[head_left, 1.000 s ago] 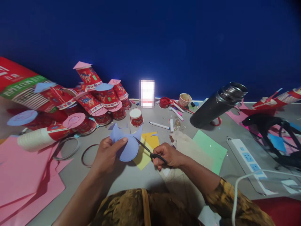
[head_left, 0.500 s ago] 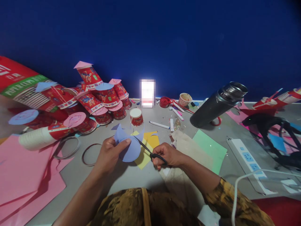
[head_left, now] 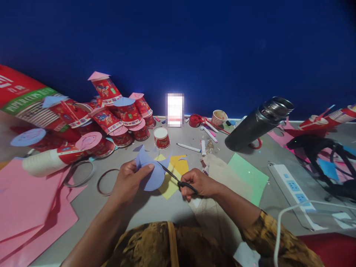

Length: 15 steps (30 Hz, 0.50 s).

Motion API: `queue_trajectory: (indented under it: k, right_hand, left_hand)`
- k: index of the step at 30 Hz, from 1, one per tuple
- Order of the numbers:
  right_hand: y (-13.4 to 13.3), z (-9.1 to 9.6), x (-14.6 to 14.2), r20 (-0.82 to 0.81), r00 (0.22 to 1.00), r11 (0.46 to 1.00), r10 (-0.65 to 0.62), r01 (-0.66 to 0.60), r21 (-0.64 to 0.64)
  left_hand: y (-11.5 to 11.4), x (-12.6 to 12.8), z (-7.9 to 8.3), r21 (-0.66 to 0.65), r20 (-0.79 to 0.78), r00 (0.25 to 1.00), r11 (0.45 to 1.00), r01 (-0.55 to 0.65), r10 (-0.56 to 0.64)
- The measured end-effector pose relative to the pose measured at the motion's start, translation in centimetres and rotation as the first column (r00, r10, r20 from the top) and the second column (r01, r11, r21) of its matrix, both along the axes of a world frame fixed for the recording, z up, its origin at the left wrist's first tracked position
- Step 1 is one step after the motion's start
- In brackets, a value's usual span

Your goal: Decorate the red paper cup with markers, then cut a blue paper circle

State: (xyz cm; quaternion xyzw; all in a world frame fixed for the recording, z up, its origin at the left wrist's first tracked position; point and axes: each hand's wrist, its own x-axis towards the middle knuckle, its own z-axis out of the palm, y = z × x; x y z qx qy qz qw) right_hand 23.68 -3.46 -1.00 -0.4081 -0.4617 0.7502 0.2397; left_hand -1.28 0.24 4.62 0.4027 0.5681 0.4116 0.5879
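Pinched between the thumb and fingers of my left hand [head_left: 133,178] is a piece of lavender-blue paper [head_left: 152,179] with a rounded lower edge and pointed offcut strips at its top. My right hand [head_left: 194,182] grips the black handles of a pair of scissors [head_left: 174,175], whose blades point up and left into the paper's upper right edge. Beneath them, yellow paper scraps [head_left: 169,185] lie on the grey table. Just beyond the paper stands a red patterned paper cup [head_left: 161,138] with a white top.
At the left are stacked red cups [head_left: 104,91] with paper discs, tape rings [head_left: 80,174] and pink sheets [head_left: 25,207]. A dark flask [head_left: 250,126], green paper [head_left: 247,178], a power strip [head_left: 294,194] and a white cable [head_left: 279,230] are at the right. Markers [head_left: 189,147] lie behind.
The lavender-blue paper has shifted slightly left and turned a little in my left hand, with a strip standing off its top right. The scissors and right hand stay nearly in place.
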Motion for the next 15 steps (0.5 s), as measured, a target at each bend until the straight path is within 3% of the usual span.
queue_trajectory:
  k: [15]
  right_hand:
    - [-0.04,0.39,0.25,0.027,0.999,0.999,0.048,-0.048,0.008]
  left_hand:
    - [-0.19,0.15,-0.15,0.009,0.008,0.999,0.999,0.033,-0.033]
